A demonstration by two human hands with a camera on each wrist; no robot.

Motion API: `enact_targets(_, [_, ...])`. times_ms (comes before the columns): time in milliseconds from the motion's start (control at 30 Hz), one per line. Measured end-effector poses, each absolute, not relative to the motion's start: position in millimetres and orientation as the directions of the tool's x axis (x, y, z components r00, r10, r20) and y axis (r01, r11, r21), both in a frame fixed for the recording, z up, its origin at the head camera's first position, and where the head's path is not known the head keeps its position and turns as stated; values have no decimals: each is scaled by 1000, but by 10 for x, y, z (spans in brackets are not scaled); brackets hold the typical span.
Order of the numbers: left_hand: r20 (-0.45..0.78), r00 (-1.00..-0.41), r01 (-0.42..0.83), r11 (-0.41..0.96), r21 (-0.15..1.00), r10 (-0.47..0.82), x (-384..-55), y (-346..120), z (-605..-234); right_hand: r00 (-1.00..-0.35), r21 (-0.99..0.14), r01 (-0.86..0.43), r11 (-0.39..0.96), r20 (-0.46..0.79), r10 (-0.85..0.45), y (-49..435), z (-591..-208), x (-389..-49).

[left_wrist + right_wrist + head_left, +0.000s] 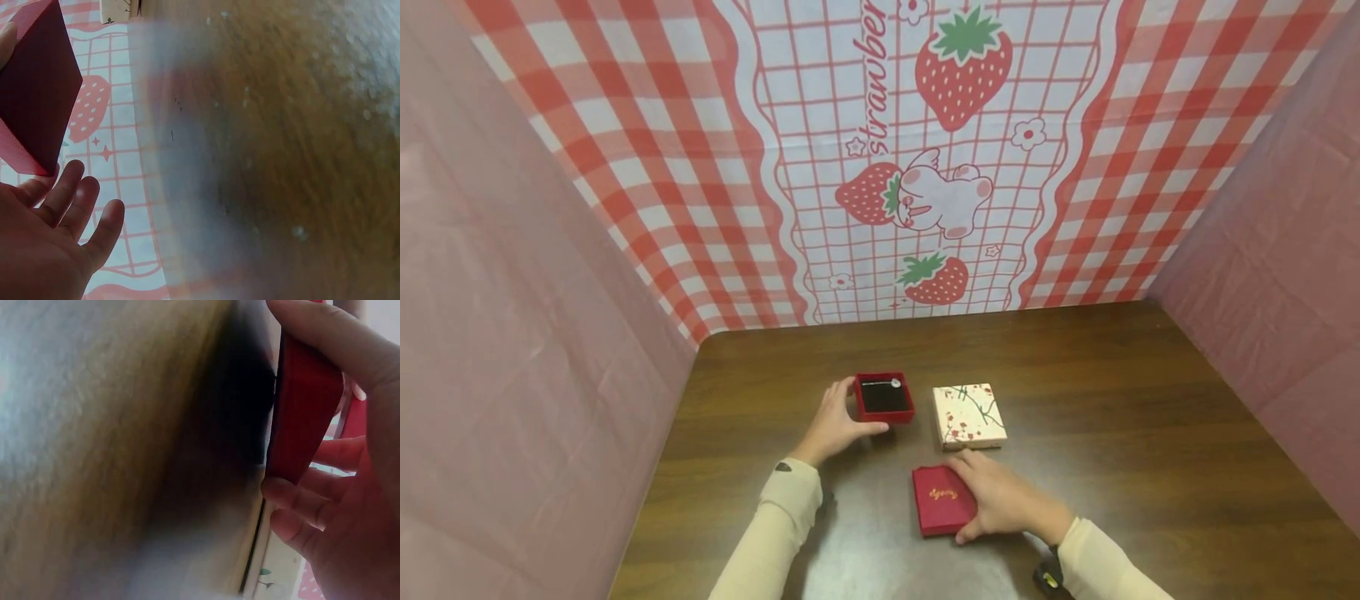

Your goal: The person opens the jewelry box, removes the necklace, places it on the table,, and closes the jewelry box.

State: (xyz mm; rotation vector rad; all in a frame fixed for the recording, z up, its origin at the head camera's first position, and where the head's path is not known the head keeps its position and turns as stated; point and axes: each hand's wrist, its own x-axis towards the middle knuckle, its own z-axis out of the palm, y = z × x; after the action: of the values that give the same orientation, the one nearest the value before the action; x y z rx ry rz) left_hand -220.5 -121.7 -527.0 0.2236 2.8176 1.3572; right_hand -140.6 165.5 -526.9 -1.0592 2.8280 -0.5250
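Note:
My left hand (837,423) grips a small red gift box (887,417) by its left side, thumb at the near edge and a finger at the far one. Inside lies a black insert (880,400) with a thin silvery line and a small pale round piece at its far edge. From the left wrist view, the box underside (47,87) shows above the spread fingers. Nearer to me, my right hand (1003,497) holds a red box lid (934,504) with gold lettering on top, thumb and fingers on opposite edges. The right wrist view shows the lid's red side (306,406).
A cream square box (970,417) with a floral branch print stands just beyond the lid, right of the red box. The brown wooden table (1150,417) ends at a strawberry-print checked cloth (925,275) behind. Pink cloth walls (512,375) rise on both sides.

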Motion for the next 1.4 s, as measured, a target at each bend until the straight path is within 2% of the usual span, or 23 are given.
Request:
enact_targets(167, [58, -989, 129, 609, 783, 135, -2201, -1217, -5272, -734, -273, -672, 689, 118, -669, 1646, -5322, -1384])
enact_targets(267, [59, -989, 128, 604, 787, 133, -2203, -1216, -5275, -737, -263, -670, 694, 120, -666, 1647, -5343, -1373])
enact_targets(667, [68, -989, 134, 600, 789, 132, -2196, -1220, -5264, -751, -289, -649, 703, 101, -652, 1653, -5344, -1353])
enact_targets(1167, [68, -989, 136, 599, 789, 135, -2197, -1229, -5255, -792, -375, -584, 720, 70, -606, 1617, -5220, -1395])
enact_targets(1400, [69, -988, 138, 598, 789, 137, -2193, -1226, -5253, -798, -388, -584, 713, 115, -591, 1624, -5112, -1466])
